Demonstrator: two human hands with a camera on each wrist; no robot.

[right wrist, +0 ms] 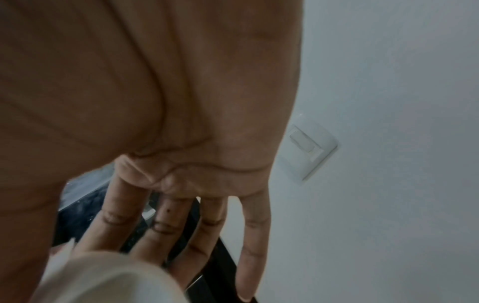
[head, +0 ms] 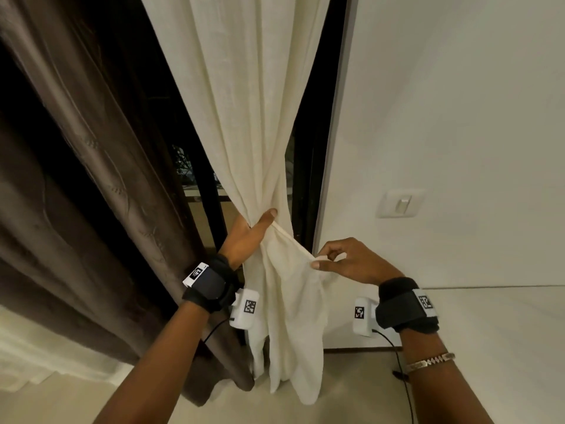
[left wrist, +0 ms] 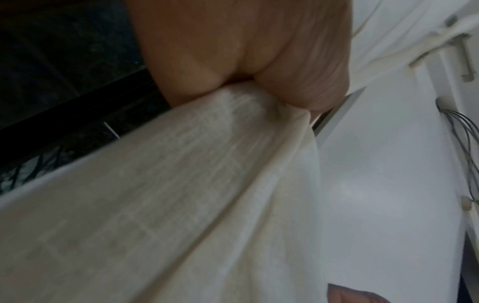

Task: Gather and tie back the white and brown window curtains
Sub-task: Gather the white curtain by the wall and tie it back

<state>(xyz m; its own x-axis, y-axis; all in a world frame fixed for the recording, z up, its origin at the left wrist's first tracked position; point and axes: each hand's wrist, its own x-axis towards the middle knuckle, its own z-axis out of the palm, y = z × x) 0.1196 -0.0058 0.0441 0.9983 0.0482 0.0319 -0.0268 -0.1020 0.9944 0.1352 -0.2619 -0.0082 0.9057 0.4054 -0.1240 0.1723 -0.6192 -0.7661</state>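
1. White curtain [head: 244, 117]: hangs in front of the dark window frame [head: 318, 148], drawn in to a narrow waist at mid-height, loose folds falling below it toward the floor [head: 336, 393]
2. Left hand [head: 249, 237]: wrapped round the gathered waist of the white curtain, thumb laid across the front of the bunch, fingers curled behind it; the left wrist view shows the cloth [left wrist: 181, 194] bunched tight in the crook of the palm [left wrist: 246, 51]
3. Tie strip [head: 293, 241]: a narrow band of the same pale cloth, running taut from under the left thumb down and right to the right hand
4. Right hand [head: 351, 263]: pinches the free end of the tie strip between thumb and forefinger, just beside the curtain's lower folds; remaining fingers [right wrist: 251, 235] lie extended and apart in the right wrist view, with a fold of pale cloth [right wrist: 111, 280] at the lower edge
5. Brown curtain [head: 91, 179]: hangs to the left of the white curtain, ungathered, its hem reaching the floor; neither hand touches it
6. Surroundings: white wall [head: 458, 117] to the right carrying a light switch [head: 401, 204]; a black strap with a camera unit on each wrist; a bracelet [head: 429, 361] on the right forearm
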